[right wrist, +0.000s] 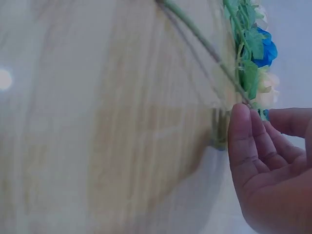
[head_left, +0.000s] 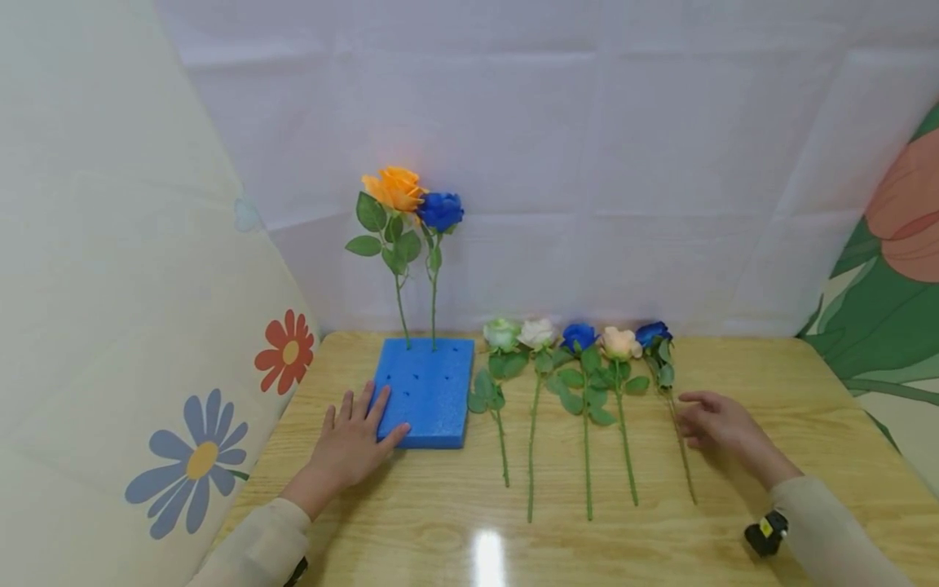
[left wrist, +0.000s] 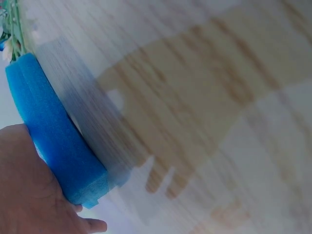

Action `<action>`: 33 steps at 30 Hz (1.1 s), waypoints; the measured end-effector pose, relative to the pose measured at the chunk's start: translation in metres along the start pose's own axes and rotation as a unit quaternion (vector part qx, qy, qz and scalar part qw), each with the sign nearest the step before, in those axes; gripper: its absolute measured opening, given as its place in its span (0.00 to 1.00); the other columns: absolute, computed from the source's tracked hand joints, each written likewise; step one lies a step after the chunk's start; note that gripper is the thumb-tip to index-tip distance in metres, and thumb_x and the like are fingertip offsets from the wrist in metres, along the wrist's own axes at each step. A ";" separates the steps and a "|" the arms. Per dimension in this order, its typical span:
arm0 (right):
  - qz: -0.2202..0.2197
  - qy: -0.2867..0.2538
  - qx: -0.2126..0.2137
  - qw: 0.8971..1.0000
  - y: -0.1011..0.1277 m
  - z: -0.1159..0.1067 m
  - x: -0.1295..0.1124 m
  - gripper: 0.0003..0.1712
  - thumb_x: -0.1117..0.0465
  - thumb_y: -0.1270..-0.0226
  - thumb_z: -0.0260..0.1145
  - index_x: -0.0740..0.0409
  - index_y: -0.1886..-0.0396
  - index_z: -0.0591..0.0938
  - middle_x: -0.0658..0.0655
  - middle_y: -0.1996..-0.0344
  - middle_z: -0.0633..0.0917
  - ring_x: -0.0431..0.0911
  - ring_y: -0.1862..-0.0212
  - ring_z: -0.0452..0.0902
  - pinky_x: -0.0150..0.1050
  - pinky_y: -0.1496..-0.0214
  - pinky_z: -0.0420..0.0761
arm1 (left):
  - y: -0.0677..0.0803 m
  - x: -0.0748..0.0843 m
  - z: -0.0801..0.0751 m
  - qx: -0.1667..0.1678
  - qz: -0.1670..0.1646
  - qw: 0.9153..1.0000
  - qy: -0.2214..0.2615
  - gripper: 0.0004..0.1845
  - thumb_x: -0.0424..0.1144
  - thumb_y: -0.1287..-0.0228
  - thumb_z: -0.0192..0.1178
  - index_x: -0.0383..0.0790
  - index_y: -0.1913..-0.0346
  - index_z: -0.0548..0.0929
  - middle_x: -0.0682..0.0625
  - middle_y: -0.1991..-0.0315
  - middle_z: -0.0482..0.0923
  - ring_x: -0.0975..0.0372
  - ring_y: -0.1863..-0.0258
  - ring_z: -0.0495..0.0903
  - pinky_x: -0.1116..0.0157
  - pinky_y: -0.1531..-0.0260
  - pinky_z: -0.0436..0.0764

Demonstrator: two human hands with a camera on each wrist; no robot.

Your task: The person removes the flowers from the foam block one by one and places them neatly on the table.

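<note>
A blue foam block (head_left: 428,391) (left wrist: 53,131) lies on the wooden table (head_left: 440,522). An orange rose (head_left: 394,189) and a blue rose (head_left: 440,210) stand upright in its far edge. My left hand (head_left: 357,428) (left wrist: 29,190) rests flat on the block's near left corner, fingers straight. To the block's right, several roses lie side by side, heads away from me. The rightmost is a blue rose (head_left: 652,333) (right wrist: 265,48) with a long stem (head_left: 681,444) (right wrist: 204,46). My right hand (head_left: 715,422) (right wrist: 263,161) hovers just right of that stem, fingers relaxed, fingertips close to it, holding nothing.
A white cloth backdrop (head_left: 587,163) closes the rear. Flower-printed panels stand at the left (head_left: 147,367) and right (head_left: 895,310) of the table. Between the block and my right hand lie a pale green rose (head_left: 502,333), a white one (head_left: 537,332), a blue one (head_left: 579,336) and a peach one (head_left: 619,343).
</note>
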State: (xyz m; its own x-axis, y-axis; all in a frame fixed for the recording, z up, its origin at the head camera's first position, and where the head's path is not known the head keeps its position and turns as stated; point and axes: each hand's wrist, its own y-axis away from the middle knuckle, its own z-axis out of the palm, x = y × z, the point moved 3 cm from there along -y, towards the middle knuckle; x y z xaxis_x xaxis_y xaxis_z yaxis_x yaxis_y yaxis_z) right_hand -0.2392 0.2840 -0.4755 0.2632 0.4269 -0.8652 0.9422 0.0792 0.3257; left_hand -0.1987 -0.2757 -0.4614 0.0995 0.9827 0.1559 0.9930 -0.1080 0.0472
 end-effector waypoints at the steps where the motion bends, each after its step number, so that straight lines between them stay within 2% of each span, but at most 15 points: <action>1: -0.007 0.004 0.006 1.000 0.000 0.000 -0.003 0.29 0.62 0.20 0.52 0.76 0.28 0.63 0.68 0.52 0.84 0.43 0.61 0.84 0.41 0.59 0.87 | 0.000 0.000 0.000 0.000 0.000 1.000 0.001 0.50 0.74 0.29 0.39 0.39 0.19 0.51 0.33 0.19 0.43 0.29 0.24 0.42 0.28 0.31 0.43; 5: -0.040 0.011 0.010 0.999 -0.002 0.000 -0.017 0.27 0.62 0.19 0.51 0.77 0.30 0.65 0.67 0.54 0.85 0.44 0.61 0.84 0.40 0.58 0.87 | 0.001 0.001 -0.001 -0.001 0.000 1.000 0.002 0.50 0.73 0.29 0.40 0.39 0.19 0.51 0.33 0.19 0.43 0.29 0.24 0.42 0.29 0.30 0.43; 10: -0.070 0.016 -0.008 0.997 -0.004 0.006 -0.039 0.28 0.60 0.18 0.52 0.75 0.29 0.66 0.72 0.47 0.82 0.50 0.54 0.84 0.45 0.51 0.86 | 0.001 0.001 -0.001 -0.002 0.000 1.000 0.006 0.49 0.72 0.28 0.41 0.39 0.19 0.52 0.33 0.19 0.43 0.29 0.24 0.42 0.29 0.30 0.43; 17: -0.100 -0.008 -0.043 0.994 -0.015 0.027 -0.067 0.30 0.57 0.18 0.54 0.71 0.26 0.64 0.73 0.39 0.77 0.58 0.44 0.81 0.51 0.41 0.82 | 0.001 0.001 -0.001 -0.008 -0.002 1.000 0.007 0.49 0.72 0.29 0.41 0.40 0.19 0.51 0.34 0.19 0.42 0.30 0.23 0.41 0.29 0.30 0.43; 27: -0.132 -0.063 -0.058 0.987 -0.039 0.065 -0.095 0.32 0.58 0.21 0.59 0.68 0.25 0.64 0.74 0.38 0.76 0.48 0.49 0.85 0.50 0.40 0.82 | 0.001 0.003 -0.004 -0.007 -0.001 1.000 -0.009 0.49 0.72 0.28 0.42 0.39 0.19 0.52 0.33 0.19 0.43 0.30 0.23 0.42 0.29 0.30 0.44; 33: -0.138 -0.081 -0.078 0.984 -0.048 0.085 -0.113 0.32 0.58 0.21 0.58 0.68 0.25 0.63 0.74 0.34 0.74 0.60 0.39 0.80 0.53 0.36 0.78 | 0.001 0.002 -0.004 -0.008 -0.003 1.000 -0.008 0.49 0.73 0.29 0.40 0.39 0.19 0.52 0.33 0.19 0.43 0.30 0.23 0.42 0.29 0.30 0.44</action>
State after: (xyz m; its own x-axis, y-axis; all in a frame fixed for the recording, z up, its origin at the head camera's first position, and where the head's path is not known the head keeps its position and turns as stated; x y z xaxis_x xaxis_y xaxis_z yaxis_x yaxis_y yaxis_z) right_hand -0.2965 0.1550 -0.4257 0.0425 0.2216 -0.9742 0.9421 0.3158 0.1129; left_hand -0.1976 -0.2741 -0.4574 0.0954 0.9856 0.1395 0.9924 -0.1051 0.0642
